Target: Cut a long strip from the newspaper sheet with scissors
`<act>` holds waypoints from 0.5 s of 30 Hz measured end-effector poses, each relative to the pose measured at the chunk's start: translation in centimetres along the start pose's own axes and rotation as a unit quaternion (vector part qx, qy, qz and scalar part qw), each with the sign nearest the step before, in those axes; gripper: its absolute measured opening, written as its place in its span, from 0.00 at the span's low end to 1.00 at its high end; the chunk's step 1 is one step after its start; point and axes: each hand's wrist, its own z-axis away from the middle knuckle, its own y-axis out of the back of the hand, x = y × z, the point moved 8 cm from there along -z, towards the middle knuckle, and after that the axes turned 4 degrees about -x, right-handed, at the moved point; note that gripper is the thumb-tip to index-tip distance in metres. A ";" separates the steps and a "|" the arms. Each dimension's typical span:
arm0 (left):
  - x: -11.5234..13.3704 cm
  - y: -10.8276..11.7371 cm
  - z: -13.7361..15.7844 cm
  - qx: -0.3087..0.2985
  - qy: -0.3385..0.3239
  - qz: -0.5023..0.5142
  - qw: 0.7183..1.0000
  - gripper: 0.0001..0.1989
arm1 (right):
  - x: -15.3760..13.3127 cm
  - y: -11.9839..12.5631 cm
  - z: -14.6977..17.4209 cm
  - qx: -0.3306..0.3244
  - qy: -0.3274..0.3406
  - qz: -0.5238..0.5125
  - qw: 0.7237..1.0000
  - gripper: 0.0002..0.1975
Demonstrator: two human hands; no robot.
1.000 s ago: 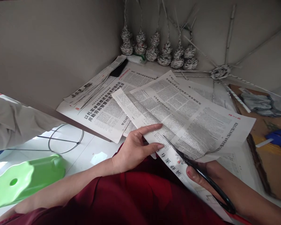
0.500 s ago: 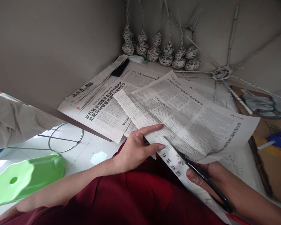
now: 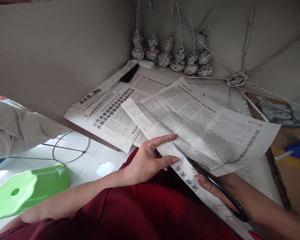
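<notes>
A printed newspaper sheet [image 3: 202, 123] lies tilted across my lap and over other papers. My left hand [image 3: 150, 158] grips its near edge, index finger stretched on top and thumb on the strip side. Wrapped round the black handles of a pair of scissors [image 3: 210, 178] is my right hand [image 3: 230, 188]. The blades are in the paper, with their tip just right of my left fingertips. A partly cut newspaper strip [image 3: 190, 178] hangs from the cut toward the lower right, over my dark red clothing. The sheet hides some of my right fingers.
More newspapers [image 3: 110, 113] lie behind the sheet. Several woven paper gourds [image 3: 165, 53] stand along the wall. A spoked paper-rod piece [image 3: 237, 79] leans at the right. A green plastic stool [image 3: 40, 186] and a metal ring frame [image 3: 70, 146] are at the left.
The scissors blades look more closed than before, and my right hand has shifted very slightly. My left hand keeps its hold, a little further right. The view has shifted slightly.
</notes>
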 end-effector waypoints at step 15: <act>-0.2 1.4 0.0 0.035 -0.006 0.018 0.999 0.30 | 0.2 0.0 -0.2 -0.028 0.018 -0.030 0.999 0.24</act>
